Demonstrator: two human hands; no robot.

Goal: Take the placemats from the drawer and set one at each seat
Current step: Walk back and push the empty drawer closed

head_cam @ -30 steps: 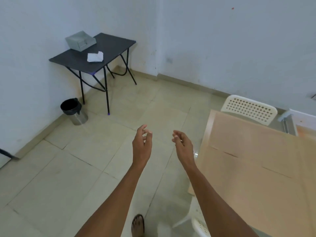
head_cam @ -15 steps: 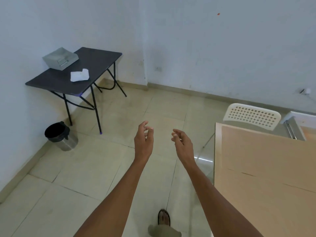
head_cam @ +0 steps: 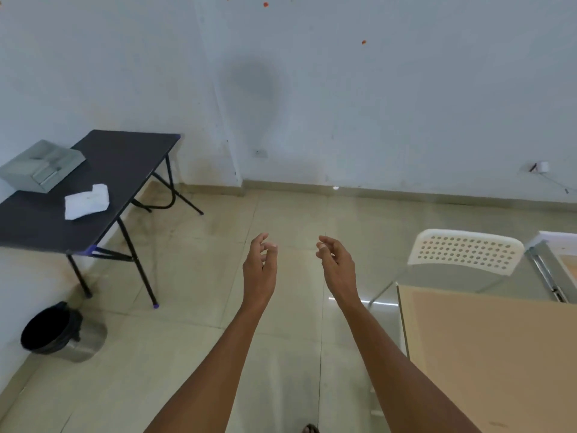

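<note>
My left hand [head_cam: 260,270] and my right hand [head_cam: 337,265] are stretched out in front of me over the tiled floor, both with nothing in them and fingers loosely curled apart. A small grey drawer box [head_cam: 40,165] stands on the far left end of a black folding table [head_cam: 131,160], well to the left of my hands. A white folded cloth [head_cam: 86,201] lies on that table beside the box. At the lower right is a light wooden table [head_cam: 487,354] with a white perforated chair [head_cam: 465,251] at its far side. No placemat is visible.
A black-lined metal bin [head_cam: 61,334] stands on the floor under the black table's near corner. White walls meet in a corner behind it. Open tiled floor lies between me and the black table. A metal frame [head_cam: 546,273] shows at the right edge.
The view has tilted up and swung right, so the black table and bin have slid left and lower. My hands keep the same raised pose. The wooden table now takes up less of the frame.
</note>
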